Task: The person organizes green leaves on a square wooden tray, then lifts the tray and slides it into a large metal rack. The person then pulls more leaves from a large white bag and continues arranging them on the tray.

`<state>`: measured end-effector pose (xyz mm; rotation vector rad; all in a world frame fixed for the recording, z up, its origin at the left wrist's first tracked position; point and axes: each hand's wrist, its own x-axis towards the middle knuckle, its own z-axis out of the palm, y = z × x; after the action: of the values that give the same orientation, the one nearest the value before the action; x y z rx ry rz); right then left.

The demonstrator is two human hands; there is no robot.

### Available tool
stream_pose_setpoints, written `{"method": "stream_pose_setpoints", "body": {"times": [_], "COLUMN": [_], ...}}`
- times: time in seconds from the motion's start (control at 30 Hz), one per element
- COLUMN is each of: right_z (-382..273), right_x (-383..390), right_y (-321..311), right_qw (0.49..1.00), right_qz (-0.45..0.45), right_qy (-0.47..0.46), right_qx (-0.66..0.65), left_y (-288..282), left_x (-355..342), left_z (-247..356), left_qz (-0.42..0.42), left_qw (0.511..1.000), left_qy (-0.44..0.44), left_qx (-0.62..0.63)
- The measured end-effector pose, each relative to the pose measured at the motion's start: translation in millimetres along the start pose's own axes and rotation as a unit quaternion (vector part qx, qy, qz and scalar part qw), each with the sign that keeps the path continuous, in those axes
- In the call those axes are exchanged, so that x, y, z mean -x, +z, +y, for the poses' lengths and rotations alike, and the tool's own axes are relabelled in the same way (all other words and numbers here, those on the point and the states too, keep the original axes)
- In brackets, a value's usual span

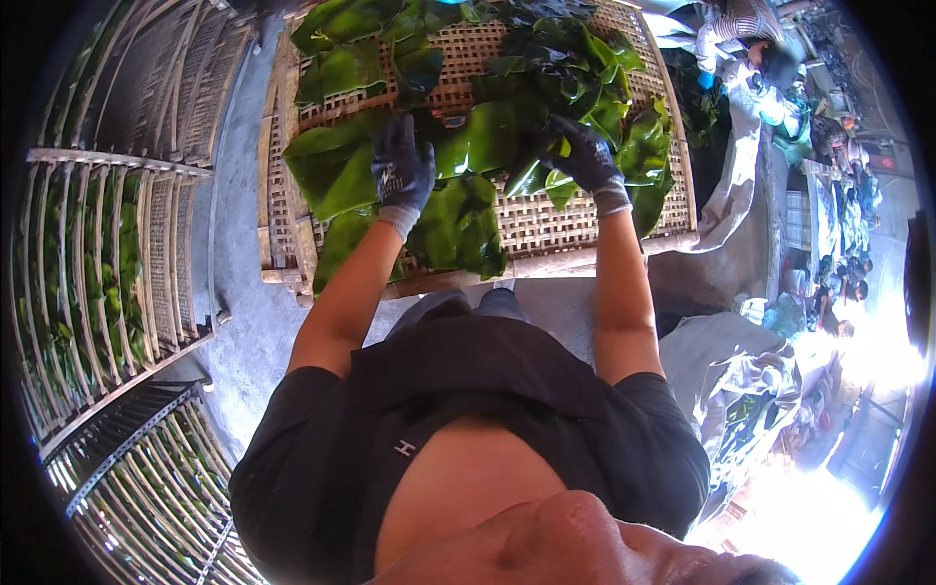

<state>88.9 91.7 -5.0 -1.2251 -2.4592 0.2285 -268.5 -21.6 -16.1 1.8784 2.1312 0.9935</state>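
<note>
Large glossy green leaf-like sheets (331, 166) lie spread over a woven bamboo rack (546, 222) in front of me. My left hand (403, 174), in a dark knit glove with a pale cuff, rests flat on the sheets left of the middle, its fingers stretched and thumb apart. To the right, my right hand (589, 161), gloved alike, reaches onto a heaped darker pile (556, 83) of the same sheets. Its fingers look spread, with green showing between them; some fingertips are hard to make out against the dark pile. One smooth sheet (490, 136) lies between both hands.
Slatted bamboo racks (88, 263) holding more green sheets stand along the left, beside the concrete floor (255, 351). At the far right, another person (746, 44) bends near pale cloth (736, 166). A large pale sack (741, 380) lies at the lower right.
</note>
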Motion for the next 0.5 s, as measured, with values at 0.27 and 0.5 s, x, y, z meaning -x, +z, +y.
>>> {"method": "stream_pose_setpoints", "body": {"times": [0.27, 0.5], "right_z": [103.9, 121.2], "right_x": [56.8, 82.7], "right_y": [52.8, -19.9], "right_qw": [1.0, 0.929], "right_qz": [0.017, -0.043], "right_qy": [-0.023, -0.029], "right_qx": [0.005, -0.366], "left_y": [28.5, 71.0], "left_x": [15.9, -24.3], "left_z": [163.4, 228.8], "left_qz": [-0.177, -0.434], "left_qw": [0.974, 0.741], "left_qy": [0.117, -0.147], "left_qx": [0.075, 0.491]}}
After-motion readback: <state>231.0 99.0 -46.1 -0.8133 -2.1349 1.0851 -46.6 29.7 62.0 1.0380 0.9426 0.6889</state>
